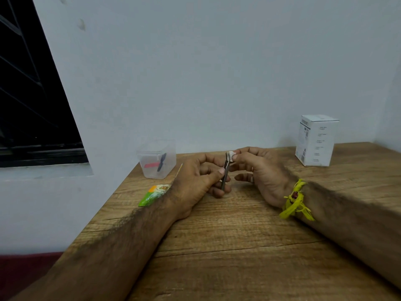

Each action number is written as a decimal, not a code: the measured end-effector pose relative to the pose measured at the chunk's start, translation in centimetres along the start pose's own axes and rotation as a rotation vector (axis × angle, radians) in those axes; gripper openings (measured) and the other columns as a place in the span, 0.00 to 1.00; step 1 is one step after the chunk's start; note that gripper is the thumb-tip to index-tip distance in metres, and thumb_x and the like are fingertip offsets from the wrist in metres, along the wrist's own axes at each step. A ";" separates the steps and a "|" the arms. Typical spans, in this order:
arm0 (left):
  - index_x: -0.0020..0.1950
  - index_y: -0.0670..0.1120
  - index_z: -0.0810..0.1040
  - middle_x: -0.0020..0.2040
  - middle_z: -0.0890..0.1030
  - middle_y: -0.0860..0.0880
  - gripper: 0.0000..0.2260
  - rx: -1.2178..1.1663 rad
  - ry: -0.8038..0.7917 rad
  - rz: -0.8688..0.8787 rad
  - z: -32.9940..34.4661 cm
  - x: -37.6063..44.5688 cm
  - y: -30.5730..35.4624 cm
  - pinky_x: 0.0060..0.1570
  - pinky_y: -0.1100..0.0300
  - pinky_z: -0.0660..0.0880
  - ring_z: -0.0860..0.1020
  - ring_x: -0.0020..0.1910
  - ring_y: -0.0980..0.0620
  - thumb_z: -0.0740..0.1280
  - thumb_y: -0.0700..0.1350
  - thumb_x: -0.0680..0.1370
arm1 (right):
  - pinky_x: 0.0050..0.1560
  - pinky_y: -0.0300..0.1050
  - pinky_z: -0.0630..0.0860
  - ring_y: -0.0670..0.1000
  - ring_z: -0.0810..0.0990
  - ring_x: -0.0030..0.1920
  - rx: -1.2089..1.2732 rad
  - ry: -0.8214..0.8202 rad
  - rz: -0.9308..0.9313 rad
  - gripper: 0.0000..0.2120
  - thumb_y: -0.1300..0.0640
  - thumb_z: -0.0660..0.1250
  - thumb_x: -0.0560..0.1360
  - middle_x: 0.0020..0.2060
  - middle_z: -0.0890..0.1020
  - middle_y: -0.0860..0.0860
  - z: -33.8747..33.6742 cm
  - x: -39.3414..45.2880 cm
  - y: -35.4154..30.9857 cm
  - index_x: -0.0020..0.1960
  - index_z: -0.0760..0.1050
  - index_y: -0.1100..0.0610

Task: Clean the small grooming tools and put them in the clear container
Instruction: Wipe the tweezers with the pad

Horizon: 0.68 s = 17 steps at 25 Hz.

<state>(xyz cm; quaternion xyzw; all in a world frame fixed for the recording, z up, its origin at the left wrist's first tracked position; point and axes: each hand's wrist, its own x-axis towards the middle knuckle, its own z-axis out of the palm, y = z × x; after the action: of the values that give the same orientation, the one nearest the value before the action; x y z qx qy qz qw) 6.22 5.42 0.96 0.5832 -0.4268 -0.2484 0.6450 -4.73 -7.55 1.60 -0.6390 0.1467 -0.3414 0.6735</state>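
Wood-grain table (249, 246) pushed into a corner of pale grey walls, with a dark window (28, 94) off to the left and a strip of dark red floor below the table's left edge. Toward the back left of the table, near the wall: clear container (156, 160), lidless as far as can be told, holding a black tool and a pink one leaning inside. Just in front of it, a green and orange sachet (154, 194) lying flat, partly hidden behind the left wrist. At the back right, well apart from the rest, a white box (315, 141) standing upright. In the middle, left hand (196, 184) curled round a small metal grooming tool (225, 173), thumb pressed on its shaft, lower fingers wrapped under its base, tool held nearly upright with its tip up. Right hand (258, 172) pinching a small white wad (232, 155) between thumb and forefinger, pressed against the tool's top end; remaining fingers loosely curled below. Both forearms stretched forward and resting on the table, wrists angled inward so the hands meet. Yellow thread band (296, 200) tied round the right wrist.
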 end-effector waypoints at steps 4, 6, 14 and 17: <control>0.54 0.37 0.76 0.41 0.84 0.37 0.05 -0.008 0.005 0.005 0.0 0.1 -0.1 0.33 0.58 0.82 0.84 0.37 0.40 0.68 0.33 0.79 | 0.40 0.44 0.76 0.49 0.82 0.41 0.009 -0.087 0.049 0.03 0.61 0.68 0.76 0.42 0.84 0.54 -0.2 0.1 -0.1 0.47 0.80 0.57; 0.54 0.36 0.77 0.43 0.84 0.36 0.05 -0.003 0.014 -0.008 -0.1 0.1 -0.1 0.34 0.58 0.82 0.84 0.38 0.40 0.67 0.32 0.79 | 0.40 0.44 0.76 0.49 0.82 0.42 0.025 -0.102 0.069 0.03 0.61 0.68 0.76 0.43 0.84 0.54 -0.3 0.2 -0.1 0.46 0.80 0.57; 0.56 0.33 0.79 0.44 0.85 0.35 0.09 0.017 0.016 -0.014 -0.2 0.1 -0.4 0.41 0.58 0.84 0.85 0.39 0.44 0.72 0.31 0.76 | 0.41 0.45 0.77 0.50 0.82 0.43 0.068 -0.108 0.108 0.04 0.61 0.67 0.77 0.45 0.84 0.56 -0.5 0.4 0.0 0.49 0.80 0.59; 0.51 0.35 0.81 0.44 0.85 0.34 0.07 0.009 0.083 -0.007 -0.3 0.0 -0.3 0.41 0.58 0.84 0.85 0.37 0.45 0.73 0.31 0.75 | 0.40 0.44 0.77 0.49 0.83 0.41 -0.026 -0.124 0.067 0.04 0.62 0.67 0.78 0.43 0.84 0.55 -0.1 0.1 0.2 0.50 0.80 0.61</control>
<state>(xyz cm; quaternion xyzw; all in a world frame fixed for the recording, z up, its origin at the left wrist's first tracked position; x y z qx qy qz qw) 6.51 5.46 0.69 0.5973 -0.3987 -0.2244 0.6587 -4.66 -7.68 1.37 -0.6625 0.1304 -0.2764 0.6839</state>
